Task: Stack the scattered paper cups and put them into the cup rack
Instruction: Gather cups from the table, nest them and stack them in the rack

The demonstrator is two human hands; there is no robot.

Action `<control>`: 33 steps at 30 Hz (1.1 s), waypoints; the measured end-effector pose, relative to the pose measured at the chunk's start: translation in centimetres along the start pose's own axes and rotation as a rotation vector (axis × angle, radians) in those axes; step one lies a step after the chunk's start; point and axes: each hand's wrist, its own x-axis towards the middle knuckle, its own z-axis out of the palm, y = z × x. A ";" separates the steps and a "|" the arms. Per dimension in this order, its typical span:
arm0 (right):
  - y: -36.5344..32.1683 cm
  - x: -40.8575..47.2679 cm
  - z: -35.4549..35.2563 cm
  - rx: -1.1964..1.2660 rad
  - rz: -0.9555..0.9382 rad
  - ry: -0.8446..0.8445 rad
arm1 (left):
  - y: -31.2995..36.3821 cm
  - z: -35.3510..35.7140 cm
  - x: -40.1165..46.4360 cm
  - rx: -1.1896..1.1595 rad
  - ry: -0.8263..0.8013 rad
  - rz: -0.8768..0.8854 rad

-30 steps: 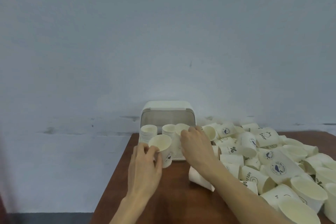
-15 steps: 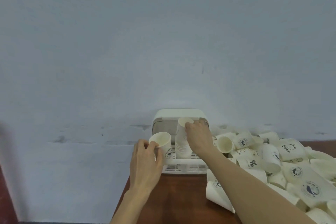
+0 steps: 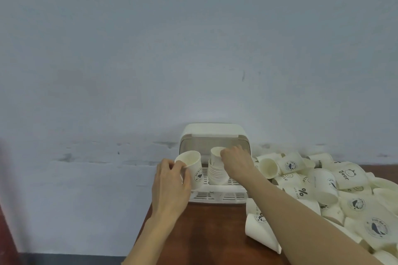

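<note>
1. While I watch the head view, my left hand [image 3: 170,185] grips a single paper cup [image 3: 192,169] upright, just left of the cup rack [image 3: 213,135].
2. My right hand [image 3: 235,162] pinches the top of a cup stack [image 3: 216,173] standing inside that rack.
3. Right of this hand, loose cups [image 3: 336,187] lie heaped on the table [image 3: 204,232].

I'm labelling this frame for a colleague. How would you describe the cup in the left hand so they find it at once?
Start at the white cup rack against the wall. At its front left corner the left hand pinches a single cup by the rim. Unlike the stack the right hand holds, it stands alone, whale logo showing.
</note>
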 end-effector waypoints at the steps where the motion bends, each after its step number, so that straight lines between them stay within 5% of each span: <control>1: 0.0 -0.1 0.2 0.000 -0.002 -0.009 | -0.2 0.2 0.2 0.024 -0.003 0.014; 29: -1.1 -2.1 4.7 0.010 -0.017 -0.082 | -0.8 4.6 7.5 0.104 0.005 0.063; 33: -1.3 -2.3 5.1 0.043 -0.018 -0.067 | -1.0 4.8 7.7 0.250 -0.100 0.114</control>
